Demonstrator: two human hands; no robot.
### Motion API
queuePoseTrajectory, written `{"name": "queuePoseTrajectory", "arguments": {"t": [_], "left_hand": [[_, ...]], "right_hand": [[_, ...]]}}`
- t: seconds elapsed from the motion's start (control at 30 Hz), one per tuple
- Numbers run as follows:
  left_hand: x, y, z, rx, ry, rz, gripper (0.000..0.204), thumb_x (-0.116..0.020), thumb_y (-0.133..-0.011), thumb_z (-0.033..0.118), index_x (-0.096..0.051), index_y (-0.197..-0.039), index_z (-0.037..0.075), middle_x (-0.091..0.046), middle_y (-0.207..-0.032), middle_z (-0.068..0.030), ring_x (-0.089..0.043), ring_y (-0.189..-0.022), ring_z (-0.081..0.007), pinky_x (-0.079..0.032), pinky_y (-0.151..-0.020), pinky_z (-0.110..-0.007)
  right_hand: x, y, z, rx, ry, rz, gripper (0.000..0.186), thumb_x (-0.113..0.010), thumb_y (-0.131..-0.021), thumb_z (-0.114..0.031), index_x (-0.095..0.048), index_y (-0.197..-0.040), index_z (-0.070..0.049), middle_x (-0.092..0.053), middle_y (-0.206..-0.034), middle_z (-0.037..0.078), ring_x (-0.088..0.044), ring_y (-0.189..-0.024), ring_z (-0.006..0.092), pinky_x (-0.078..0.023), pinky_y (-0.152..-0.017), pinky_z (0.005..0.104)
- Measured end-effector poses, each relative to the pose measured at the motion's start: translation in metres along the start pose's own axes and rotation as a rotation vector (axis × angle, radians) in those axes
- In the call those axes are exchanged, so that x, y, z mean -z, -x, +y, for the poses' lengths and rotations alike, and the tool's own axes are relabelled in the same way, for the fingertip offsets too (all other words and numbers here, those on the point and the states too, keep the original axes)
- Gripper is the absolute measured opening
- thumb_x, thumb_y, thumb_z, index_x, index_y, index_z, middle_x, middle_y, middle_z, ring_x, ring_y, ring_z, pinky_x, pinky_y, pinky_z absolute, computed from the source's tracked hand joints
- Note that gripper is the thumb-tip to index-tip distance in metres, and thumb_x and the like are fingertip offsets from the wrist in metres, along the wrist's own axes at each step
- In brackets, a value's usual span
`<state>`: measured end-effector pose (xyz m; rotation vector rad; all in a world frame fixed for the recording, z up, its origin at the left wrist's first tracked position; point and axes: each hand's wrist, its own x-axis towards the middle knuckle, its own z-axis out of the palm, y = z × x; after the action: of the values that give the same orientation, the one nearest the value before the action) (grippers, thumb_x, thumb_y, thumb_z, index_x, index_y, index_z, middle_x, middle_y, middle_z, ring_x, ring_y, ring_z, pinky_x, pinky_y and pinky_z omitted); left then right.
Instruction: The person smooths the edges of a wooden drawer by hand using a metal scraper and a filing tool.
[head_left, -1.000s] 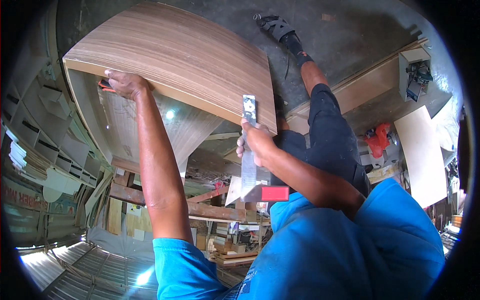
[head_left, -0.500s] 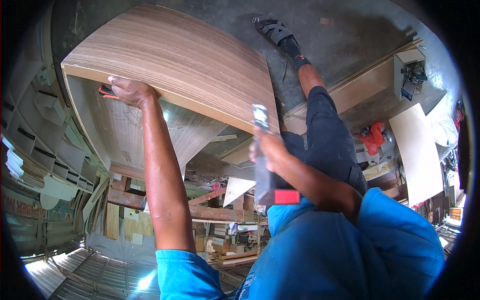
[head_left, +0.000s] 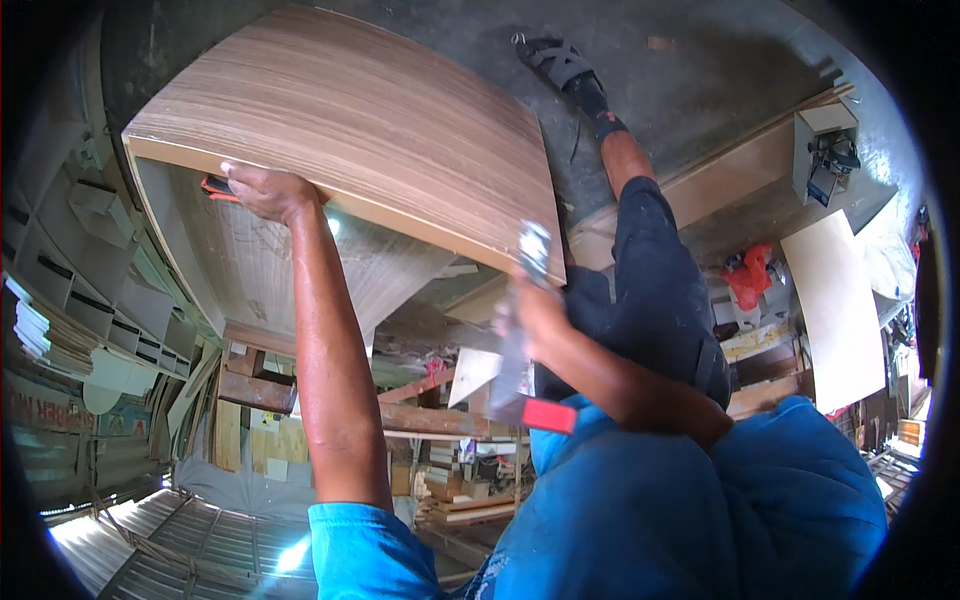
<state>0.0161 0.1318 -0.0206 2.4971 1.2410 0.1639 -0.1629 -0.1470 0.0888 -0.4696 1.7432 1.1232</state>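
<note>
My left hand [head_left: 268, 192] is closed at the front edge of a wood-grain cabinet [head_left: 340, 95], toward its left end. Out from under its fingers pokes an orange and black tool [head_left: 218, 189] that looks like a utility knife. Near the right end of that same edge, my right hand [head_left: 540, 310] grips a long grey bar-shaped tool [head_left: 512, 365] with a red block at its near end. The bar's shiny far end overlaps the cabinet's corner in view; motion smears it, and I cannot tell whether it touches.
My leg [head_left: 655, 240] stretches forward to the right of the cabinet. A long board [head_left: 720, 170] and a small box [head_left: 826, 125] holding dark items lie beyond. A red plastic bag [head_left: 748, 275] and a pale panel [head_left: 838, 305] stand at right. Shelving [head_left: 110, 300] lines the left.
The bar in my right hand has tilted, its far end shifting right and its red end left. My left hand has stayed nearly in place at the cabinet edge.
</note>
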Motion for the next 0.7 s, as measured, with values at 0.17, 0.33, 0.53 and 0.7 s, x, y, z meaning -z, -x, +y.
{"name": "queuePoseTrajectory", "arguments": {"t": [0.17, 0.33, 0.53, 0.7], "left_hand": [[-0.005, -0.001, 0.005, -0.027, 0.101, 0.004, 0.073, -0.024, -0.105, 0.050, -0.060, -0.109, -0.013, -0.062, -0.107, -0.0332, -0.059, -0.099, -0.0476, -0.041, -0.087, -0.054], [-0.002, 0.002, 0.007, 0.019, 0.128, -0.009, 0.073, -0.023, -0.105, 0.050, -0.059, -0.110, -0.013, -0.061, -0.108, -0.0328, -0.058, -0.099, -0.0477, -0.040, -0.087, -0.054], [-0.004, -0.005, -0.002, -0.055, 0.111, 0.021, 0.072, -0.025, -0.104, 0.049, -0.060, -0.105, -0.013, -0.062, -0.106, -0.0331, -0.059, -0.099, -0.0478, -0.040, -0.087, -0.054], [0.000, 0.003, 0.010, 0.056, 0.074, -0.007, 0.074, -0.026, -0.103, 0.052, -0.062, -0.104, -0.012, -0.064, -0.105, -0.0323, -0.060, -0.100, -0.0469, -0.042, -0.087, -0.054]], "right_hand": [[-0.064, 0.027, -0.025, -0.007, 0.049, -0.069, 0.024, -0.052, -0.103, -0.037, -0.046, -0.109, -0.014, -0.053, -0.067, 0.010, -0.055, -0.049, 0.0223, -0.049, -0.043, 0.0389], [0.006, 0.003, -0.009, -0.023, 0.047, 0.062, 0.026, -0.054, -0.103, -0.037, -0.049, -0.109, -0.012, -0.055, -0.067, 0.009, -0.055, -0.047, 0.0206, -0.048, -0.043, 0.0383], [-0.105, 0.047, -0.033, 0.067, 0.094, -0.386, 0.027, -0.054, -0.102, -0.037, -0.048, -0.101, -0.010, -0.056, -0.063, 0.007, -0.055, -0.045, 0.0200, -0.048, -0.043, 0.0372], [-0.017, 0.030, -0.113, 0.334, 0.200, -0.304, 0.032, -0.063, -0.097, -0.040, -0.052, -0.097, -0.011, -0.056, -0.066, 0.004, -0.054, -0.047, 0.0152, -0.047, -0.043, 0.0304]]}}
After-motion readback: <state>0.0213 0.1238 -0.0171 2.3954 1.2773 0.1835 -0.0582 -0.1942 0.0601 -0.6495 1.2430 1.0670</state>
